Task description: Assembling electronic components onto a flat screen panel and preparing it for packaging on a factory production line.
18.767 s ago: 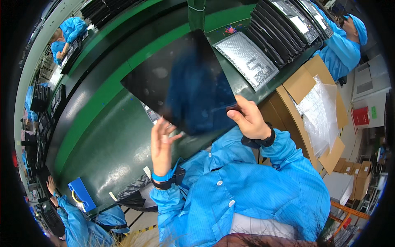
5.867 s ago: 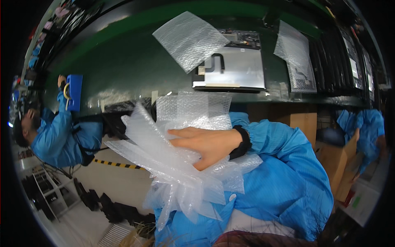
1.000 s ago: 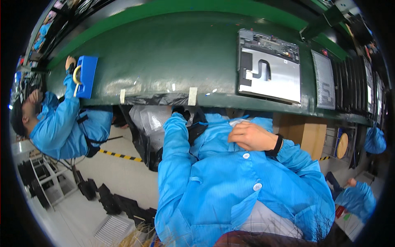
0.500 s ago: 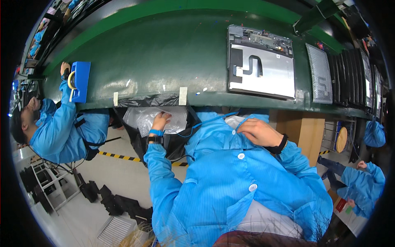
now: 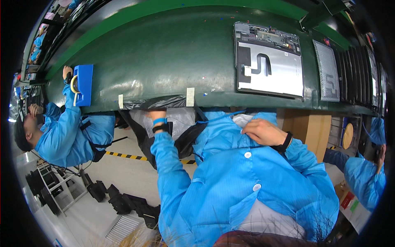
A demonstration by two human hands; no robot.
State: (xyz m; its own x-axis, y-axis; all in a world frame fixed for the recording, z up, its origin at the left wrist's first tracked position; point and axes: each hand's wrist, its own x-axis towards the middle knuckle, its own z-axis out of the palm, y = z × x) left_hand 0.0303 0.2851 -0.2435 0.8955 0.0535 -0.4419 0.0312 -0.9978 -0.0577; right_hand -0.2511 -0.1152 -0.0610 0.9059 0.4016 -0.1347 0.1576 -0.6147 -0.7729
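**Left hand inside the black bag under the tabletop edge**

The left hand reaches into a black bag taped to the front edge of the green tabletop; clear plastic wrap fills the bag's mouth. Its fingers are hidden by the edge, so I cannot tell whether they grip anything. The right hand rests against the chest of the blue coat, fingers loosely curled and holding nothing. An opened flat device lies on the tabletop, well apart from both hands
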